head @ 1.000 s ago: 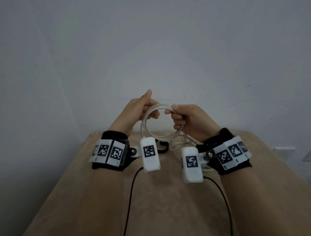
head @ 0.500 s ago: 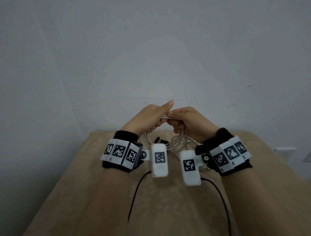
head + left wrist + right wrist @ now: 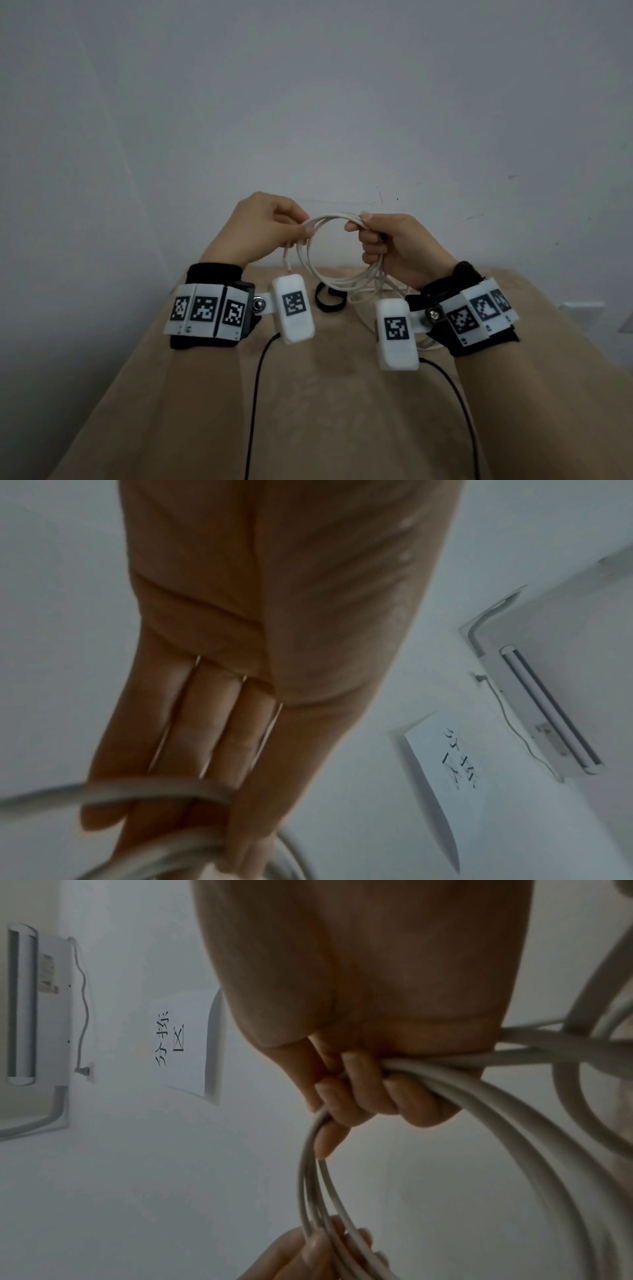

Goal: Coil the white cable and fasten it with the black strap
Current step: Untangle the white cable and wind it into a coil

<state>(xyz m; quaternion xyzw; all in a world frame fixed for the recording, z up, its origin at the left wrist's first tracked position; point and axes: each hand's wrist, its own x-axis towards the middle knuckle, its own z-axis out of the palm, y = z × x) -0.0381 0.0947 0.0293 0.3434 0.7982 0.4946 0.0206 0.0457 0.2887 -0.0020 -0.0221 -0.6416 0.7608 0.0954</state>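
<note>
Head view: both hands hold the white cable (image 3: 337, 255) up as a coil, left hand (image 3: 258, 230) pinching, right hand (image 3: 394, 245) gripping; black strap (image 3: 329, 298) lies on the bench (image 3: 342, 394)

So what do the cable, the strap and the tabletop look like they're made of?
Cable: probably a smooth plastic or rubbery jacket. It is white, faintly glossy, and bends into loose round loops without kinking.

Strap: seemingly matte black fabric, perhaps hook-and-loop. It lies as a flat, soft ring, but is too small to tell.

Tabletop: a tan surface with a faint mottled pattern. It could be cloth, laminate or stone.
</note>
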